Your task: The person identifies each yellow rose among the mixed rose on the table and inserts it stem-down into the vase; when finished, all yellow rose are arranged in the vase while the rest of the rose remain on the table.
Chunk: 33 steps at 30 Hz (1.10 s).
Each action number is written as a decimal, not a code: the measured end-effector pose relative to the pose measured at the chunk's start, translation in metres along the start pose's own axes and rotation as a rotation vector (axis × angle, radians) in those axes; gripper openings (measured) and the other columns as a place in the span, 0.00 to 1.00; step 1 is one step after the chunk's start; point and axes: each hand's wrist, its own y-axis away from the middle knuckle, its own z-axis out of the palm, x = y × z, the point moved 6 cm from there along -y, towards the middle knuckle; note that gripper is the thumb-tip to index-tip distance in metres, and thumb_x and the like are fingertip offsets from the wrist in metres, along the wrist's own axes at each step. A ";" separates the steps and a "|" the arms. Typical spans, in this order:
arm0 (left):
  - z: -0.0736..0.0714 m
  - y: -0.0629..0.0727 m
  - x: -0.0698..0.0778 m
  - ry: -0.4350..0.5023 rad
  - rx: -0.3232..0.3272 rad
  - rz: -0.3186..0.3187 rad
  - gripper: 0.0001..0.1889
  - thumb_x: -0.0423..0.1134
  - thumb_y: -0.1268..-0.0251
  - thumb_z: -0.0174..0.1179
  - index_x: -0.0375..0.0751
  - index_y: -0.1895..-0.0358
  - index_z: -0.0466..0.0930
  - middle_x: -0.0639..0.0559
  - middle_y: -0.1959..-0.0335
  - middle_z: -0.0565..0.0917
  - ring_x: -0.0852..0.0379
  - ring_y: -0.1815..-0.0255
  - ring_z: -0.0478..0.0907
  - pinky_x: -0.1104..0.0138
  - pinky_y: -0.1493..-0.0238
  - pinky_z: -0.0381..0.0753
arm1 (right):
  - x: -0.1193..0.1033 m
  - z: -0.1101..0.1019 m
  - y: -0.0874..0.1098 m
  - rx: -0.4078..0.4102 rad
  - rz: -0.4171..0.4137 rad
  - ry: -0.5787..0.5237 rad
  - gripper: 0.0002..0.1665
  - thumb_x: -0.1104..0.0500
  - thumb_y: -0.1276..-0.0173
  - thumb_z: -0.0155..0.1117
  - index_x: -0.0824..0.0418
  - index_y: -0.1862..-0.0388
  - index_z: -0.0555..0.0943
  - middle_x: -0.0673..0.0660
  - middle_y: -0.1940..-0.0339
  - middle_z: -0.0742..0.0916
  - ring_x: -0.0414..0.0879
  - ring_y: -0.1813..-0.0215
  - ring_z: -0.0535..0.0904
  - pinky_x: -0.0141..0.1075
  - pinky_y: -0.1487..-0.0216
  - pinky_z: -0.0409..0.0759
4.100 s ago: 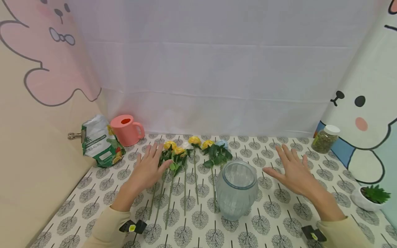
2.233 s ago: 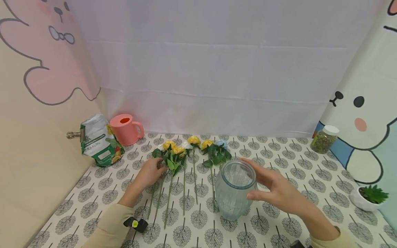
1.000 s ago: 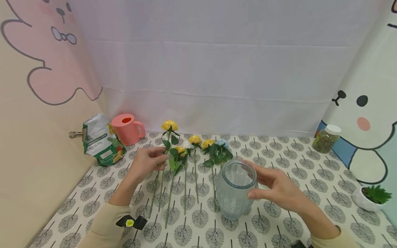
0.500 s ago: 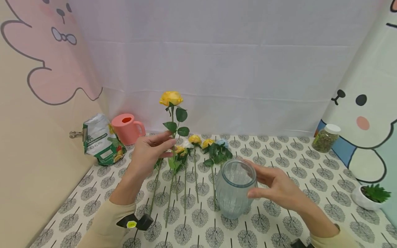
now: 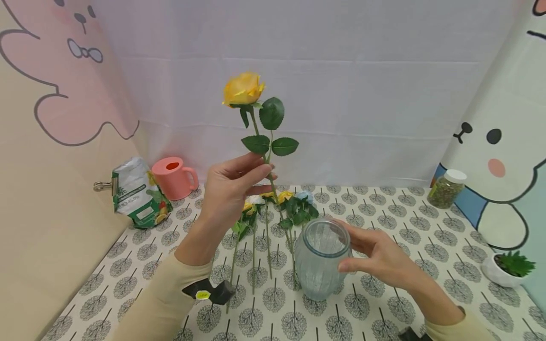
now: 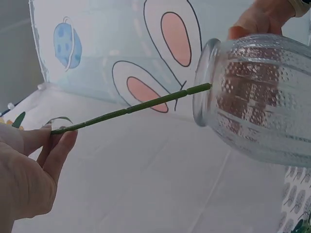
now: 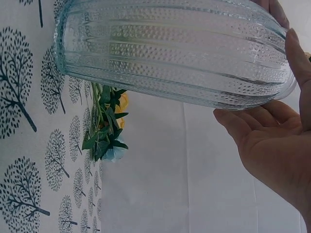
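Observation:
My left hand [image 5: 228, 194] pinches the green stem of a yellow rose [image 5: 244, 90] just below its leaves, holding it raised with the bloom up. In the left wrist view the bare end of the stem [image 6: 146, 105] overlaps the rim of the clear ribbed glass vase [image 6: 262, 97]. The vase [image 5: 320, 274] stands upright on the patterned cloth. My right hand [image 5: 379, 258] holds it near the rim, thumb on the near side and fingers behind. Several yellow, white and blue flowers [image 5: 304, 198] lie on the cloth behind and left of the vase, partly hidden by my left hand.
At the back left stand a pink watering can [image 5: 172, 179] and a clipped green-and-white bag [image 5: 141, 196]. A lidded jar [image 5: 445, 192] is at the back right, and a small potted succulent [image 5: 507, 270] at the right edge. A white backdrop [image 5: 341, 104] closes off the rear.
From an open spread, my left hand went to the flowers, took a yellow rose, lifted it and carried it right and nearer. My right hand moved in to hold the vase, which stayed put.

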 end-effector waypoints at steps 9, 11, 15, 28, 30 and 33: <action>0.036 -0.011 0.004 0.065 -0.065 0.063 0.24 0.14 0.37 0.55 0.50 0.59 0.91 0.49 0.65 0.88 0.54 0.64 0.87 0.56 0.60 0.88 | -0.001 0.001 -0.001 -0.005 -0.005 -0.019 0.44 0.70 0.39 0.72 0.62 0.24 0.65 0.63 0.25 0.69 0.41 0.29 0.70 0.34 0.33 0.70; 0.041 -0.012 0.004 0.075 -0.066 0.068 0.25 0.14 0.37 0.55 0.50 0.60 0.91 0.50 0.65 0.88 0.54 0.64 0.87 0.56 0.60 0.88 | -0.001 0.001 -0.001 -0.009 -0.008 -0.015 0.44 0.70 0.38 0.72 0.63 0.24 0.65 0.64 0.25 0.69 0.42 0.30 0.71 0.33 0.33 0.71; 0.048 -0.014 0.000 0.072 -0.087 0.074 0.24 0.14 0.37 0.56 0.50 0.60 0.90 0.49 0.65 0.88 0.54 0.64 0.87 0.53 0.59 0.87 | -0.001 0.001 -0.001 -0.012 -0.004 -0.013 0.44 0.69 0.38 0.72 0.62 0.24 0.65 0.63 0.25 0.68 0.43 0.29 0.69 0.34 0.33 0.70; 0.048 0.003 -0.055 -0.037 -0.121 -0.122 0.11 0.20 0.36 0.62 0.16 0.52 0.79 0.48 0.65 0.86 0.53 0.62 0.86 0.52 0.56 0.87 | 0.000 0.001 -0.001 -0.016 0.006 -0.014 0.44 0.69 0.37 0.71 0.62 0.23 0.64 0.64 0.25 0.68 0.41 0.29 0.70 0.33 0.33 0.70; 0.046 0.006 -0.063 -0.060 -0.121 -0.155 0.13 0.22 0.36 0.62 0.17 0.51 0.79 0.47 0.64 0.86 0.54 0.63 0.86 0.53 0.54 0.87 | 0.000 0.001 -0.001 -0.016 0.000 -0.013 0.44 0.69 0.37 0.71 0.62 0.23 0.64 0.65 0.25 0.68 0.42 0.29 0.70 0.33 0.33 0.71; 0.043 0.012 -0.074 -0.134 -0.122 -0.206 0.16 0.25 0.36 0.64 0.21 0.46 0.79 0.46 0.62 0.86 0.56 0.64 0.86 0.52 0.51 0.85 | -0.002 0.000 -0.001 -0.016 -0.010 -0.016 0.45 0.69 0.38 0.71 0.62 0.23 0.64 0.64 0.25 0.68 0.42 0.29 0.69 0.33 0.33 0.71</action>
